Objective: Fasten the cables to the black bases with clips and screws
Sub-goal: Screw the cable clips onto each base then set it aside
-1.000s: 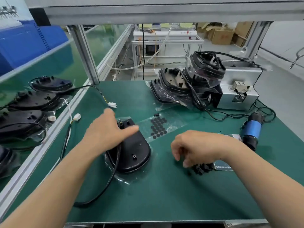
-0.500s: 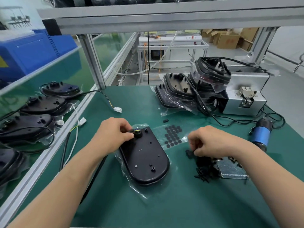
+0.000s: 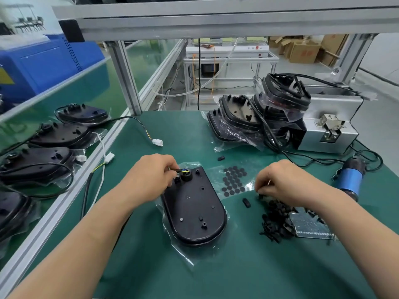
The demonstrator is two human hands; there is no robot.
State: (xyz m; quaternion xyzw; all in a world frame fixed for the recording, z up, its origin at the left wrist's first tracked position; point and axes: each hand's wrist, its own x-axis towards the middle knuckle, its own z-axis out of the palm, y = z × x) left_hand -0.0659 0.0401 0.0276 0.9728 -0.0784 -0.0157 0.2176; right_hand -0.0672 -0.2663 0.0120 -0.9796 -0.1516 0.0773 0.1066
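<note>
1. The black base (image 3: pixel 194 210) lies flat on the counter (image 3: pixel 237 272) in front of you, on top of its opened clear bag (image 3: pixel 183 256) rather than inside it.
2. Your left hand (image 3: pixel 151 178) pinches the cable end (image 3: pixel 183 170) against the round post at the base's far end, so the cable is laid in place but not yet clipped.
3. Your right hand (image 3: pixel 280 182) is well apart from the left, fingers curled down at the near edge of the clip pile (image 3: pixel 276 223). Whether a clip is already between the fingertips cannot be told.
4. The step in hand looks like fetching a clip. Next, you would need to carry one to the post, seat it over the cable while your left hand keeps the cable from springing out, then reach for the blue screwdriver (image 3: pixel 350 180) to your right.
5. One loose clip (image 3: pixel 246 202) lies between the base and the pile, near your fingers.
6. A flat printed bag (image 3: pixel 311 225) sits just beside the pile, with a few clips on it.
7. A clear sheet of round black pads (image 3: pixel 234 180) lies beyond the base.
8. Further back, stacked bases (image 3: pixel 259 117) sit in clear bags with cables wound among them, against a silver metal box (image 3: pixel 330 130) whose contents are hidden.
</note>
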